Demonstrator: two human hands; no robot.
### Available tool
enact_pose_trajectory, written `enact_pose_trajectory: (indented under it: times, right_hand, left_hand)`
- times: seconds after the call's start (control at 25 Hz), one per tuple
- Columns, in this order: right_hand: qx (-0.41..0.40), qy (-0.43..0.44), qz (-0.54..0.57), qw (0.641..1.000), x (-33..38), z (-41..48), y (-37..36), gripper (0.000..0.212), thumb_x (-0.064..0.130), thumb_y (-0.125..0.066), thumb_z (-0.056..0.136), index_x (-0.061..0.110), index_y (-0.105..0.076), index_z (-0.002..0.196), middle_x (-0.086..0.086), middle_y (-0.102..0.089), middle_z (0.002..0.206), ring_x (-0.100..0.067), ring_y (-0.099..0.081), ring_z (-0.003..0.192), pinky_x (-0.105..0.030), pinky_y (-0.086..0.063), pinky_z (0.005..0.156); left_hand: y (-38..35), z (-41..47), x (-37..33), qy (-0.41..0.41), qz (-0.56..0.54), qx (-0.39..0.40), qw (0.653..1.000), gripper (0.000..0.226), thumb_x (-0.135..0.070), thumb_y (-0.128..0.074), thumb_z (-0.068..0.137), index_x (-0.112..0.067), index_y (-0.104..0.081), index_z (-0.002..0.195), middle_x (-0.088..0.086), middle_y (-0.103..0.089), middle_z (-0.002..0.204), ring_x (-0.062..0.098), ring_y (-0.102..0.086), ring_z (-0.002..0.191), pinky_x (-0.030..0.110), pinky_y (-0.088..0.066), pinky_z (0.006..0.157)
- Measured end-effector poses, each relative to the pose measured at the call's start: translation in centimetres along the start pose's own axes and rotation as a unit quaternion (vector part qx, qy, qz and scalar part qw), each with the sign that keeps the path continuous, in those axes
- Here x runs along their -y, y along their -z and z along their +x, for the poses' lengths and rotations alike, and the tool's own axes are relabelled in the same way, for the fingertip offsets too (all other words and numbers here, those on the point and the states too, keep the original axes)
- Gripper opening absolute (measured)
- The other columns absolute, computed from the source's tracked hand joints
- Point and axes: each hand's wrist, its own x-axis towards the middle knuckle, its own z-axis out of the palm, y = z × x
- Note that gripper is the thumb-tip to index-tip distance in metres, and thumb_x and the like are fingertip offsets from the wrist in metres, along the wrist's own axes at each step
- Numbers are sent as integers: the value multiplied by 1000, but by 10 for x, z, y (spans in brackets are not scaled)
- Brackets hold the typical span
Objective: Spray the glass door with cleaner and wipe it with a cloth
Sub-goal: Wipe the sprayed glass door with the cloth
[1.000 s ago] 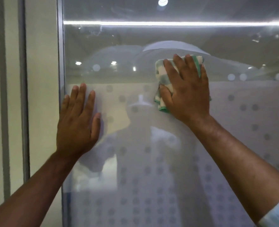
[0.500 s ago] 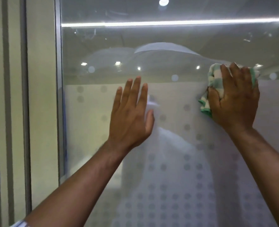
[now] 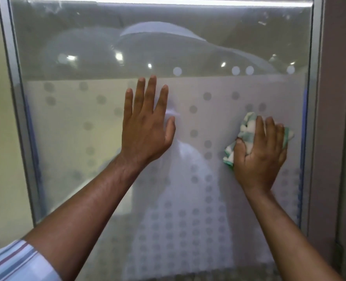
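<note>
Setting: indoor glazed partition, ceiling lights reflected in the pane, pale wall at left, grey-brown jamb at right.
Right hand [image 3: 259, 157]: palm flat, fingers curled over a bunched cloth, pressing it to the pane near the right edge.
Cloth [image 3: 247, 130]: green and white check, wadded, peeks out above the fingers and left of the thumb; touching the glass.
Left hand [image 3: 147, 126]: empty, fingers spread wide, palm flat on the pane mid-panel, bracing.
Glass door [image 3: 76, 128]: frosted film with a dot pattern on the lower part, clear band above; faint smears at the top corners.
Frame [image 3: 315, 98]: metal upright just beside the cloth; a matching upright at the left edge.
Sleeve [image 3: 15, 262]: striped, left forearm, lower left corner.
Spray bottle: not in view.
Wet cleaner on glass: cannot tell, no droplets visible.
Step in hand: wiping, probably working along the right edge of the frosted area.
Progress guess: mid-wipe; top clear band looks like it may need a pass.
How to do it well: keep even palm pressure, overlap strokes, run the cloth right up against the frame so no strip is missed, refold to a cleaner face when it loads up.
Risk: bracing palm may leave prints mid-panel; wipe that spot last.
</note>
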Motion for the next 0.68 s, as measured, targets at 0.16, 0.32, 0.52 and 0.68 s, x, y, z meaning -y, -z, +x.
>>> enact_pose_trajectory:
  times: [0.16, 0.32, 0.52, 0.68]
  right_hand:
    - [16, 28, -6, 999, 3, -64, 0, 72, 44, -57, 95, 19, -44, 162, -13, -42, 169, -39, -31, 160, -63, -28, 126]
    - [61, 108, -13, 992, 3, -127, 1, 73, 39, -65, 91, 16, -50, 159, -17, -43, 168, -41, -32, 159, -66, -24, 128]
    - [105, 140, 1, 985, 4, -152, 6, 73, 38, -66, 91, 15, -49, 159, -16, -40, 169, -41, -30, 160, -71, -23, 126]
    - [128, 130, 90, 979, 2, -149, 19, 60, 42, -53, 106, 11, -50, 158, -14, -41, 169, -39, -31, 160, -72, -26, 124]
  left_hand:
    - [7, 2, -4, 13, -9, 21, 1000, 80, -45, -40, 104, -10, -23, 173, 22, -10, 182, 43, -7, 170, 63, -10, 137]
    - [13, -7, -7, 16, -29, 44, 999, 82, -46, -41, 103, -10, -20, 174, 22, -8, 182, 42, -6, 170, 62, -9, 138]
    - [19, -55, -28, 25, -65, 45, 997, 80, -40, -51, 102, -7, -29, 171, 24, -18, 180, 42, -15, 169, 62, -16, 136]
    - [28, -127, -63, 82, -150, 44, 984, 71, -36, -56, 98, -9, -48, 163, 19, -40, 173, 37, -36, 162, 58, -29, 130]
